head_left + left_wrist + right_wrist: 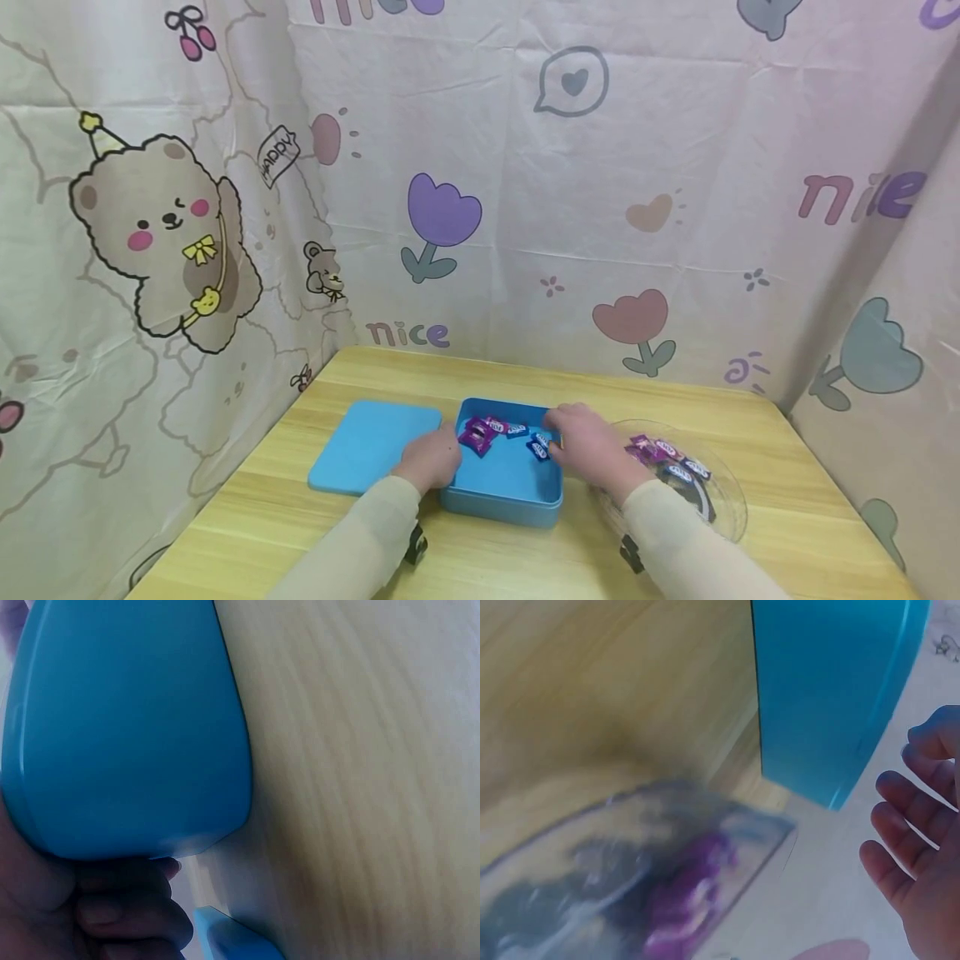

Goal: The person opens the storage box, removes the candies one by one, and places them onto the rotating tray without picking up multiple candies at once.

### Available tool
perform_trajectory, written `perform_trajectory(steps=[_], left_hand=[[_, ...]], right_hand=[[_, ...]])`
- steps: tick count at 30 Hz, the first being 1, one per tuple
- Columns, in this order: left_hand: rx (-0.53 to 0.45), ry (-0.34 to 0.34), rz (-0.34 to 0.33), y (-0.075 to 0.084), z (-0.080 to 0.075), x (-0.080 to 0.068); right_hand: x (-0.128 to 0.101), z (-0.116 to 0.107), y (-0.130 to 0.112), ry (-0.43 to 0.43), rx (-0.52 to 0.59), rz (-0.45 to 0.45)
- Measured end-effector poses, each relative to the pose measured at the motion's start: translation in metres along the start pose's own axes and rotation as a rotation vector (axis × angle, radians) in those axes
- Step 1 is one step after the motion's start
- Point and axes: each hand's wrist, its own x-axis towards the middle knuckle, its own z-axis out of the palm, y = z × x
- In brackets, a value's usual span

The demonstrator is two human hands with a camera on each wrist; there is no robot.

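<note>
Two hands flank the blue box [504, 492]: left [429, 458] gripping its side, right [592, 446] relaxed.

- Box [510, 487]: plain sky blue inside and out.
- Lid [371, 446]: the same flat blue.
- Sweets [480, 433] in the box: purple and dark blue wrappers with white lettering.
- Bowl [723, 500]: clear, showing purple and blue sweets.
- Bench [465, 379]: pale yellow wood grain.
- Sleeves [360, 542]: cream.
- Curtain [525, 167]: off-white, printed with bears, purple and pink tulips, cherries, hearts and "nice".
</note>
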Motion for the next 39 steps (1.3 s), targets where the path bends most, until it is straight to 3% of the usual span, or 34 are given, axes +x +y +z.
perform_trajectory(steps=[13,26,39], left_hand=[[-0.024,-0.003,-0.008,-0.001,0.000,0.000],[-0.025,-0.005,-0.005,-0.001,-0.002,0.000],[-0.018,-0.004,-0.005,-0.002,-0.001,0.001]], right_hand=[[0.019,0.025,-0.026,-0.076,-0.144,-0.108],[0.023,0.047,-0.038,-0.178,-0.339,-0.025],[0.025,0.051,-0.039,-0.149,-0.349,-0.002]])
